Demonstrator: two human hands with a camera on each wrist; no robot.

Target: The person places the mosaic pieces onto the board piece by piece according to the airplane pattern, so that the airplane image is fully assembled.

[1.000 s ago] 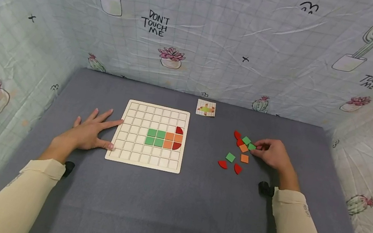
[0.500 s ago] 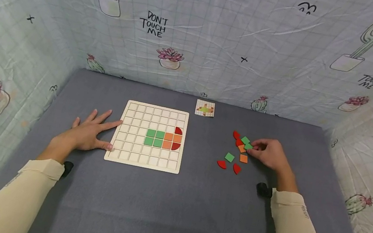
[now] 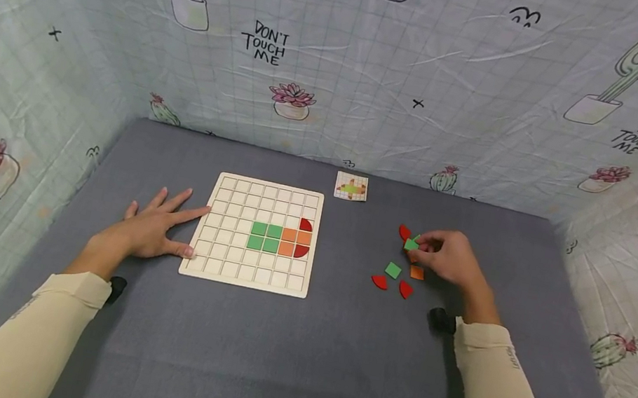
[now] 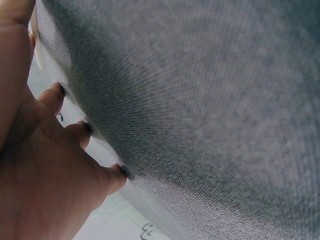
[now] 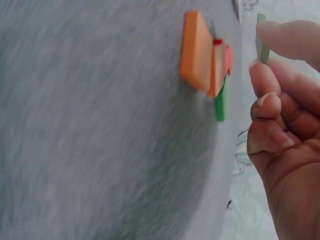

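- Right hand [image 3: 448,257]: grip closed on a green tile [image 3: 411,244], pinched between thumb and forefinger. The wrist view shows the tile [image 5: 263,39] edge-on, clear of the desk [image 3: 329,357]. Judged step: carrying the tile to the board [image 3: 254,232].
- Tile pile [image 3: 402,271]: loose green, orange and red pieces lie on the desk just beside the right hand; an orange tile [image 5: 196,50] leans over others.
- Board: grid with two green pairs, two orange squares and two red quarter-rounds filled, right of centre. The green block [image 3: 264,237] marks where like colour sits.
- Left hand [image 3: 149,232]: grip open, fingers flat, forefinger and thumb touching the board's left edge. Judged use: it steadies the board.
- Pattern card [image 3: 352,187]: lies beyond the board, near the back wall; too small to read cell by cell.
- Advice: keep the pinch on the tile's edges so that its face drops flat; check the card for the cell; lower the tile square to the grid lines; hold the board firm meanwhile.
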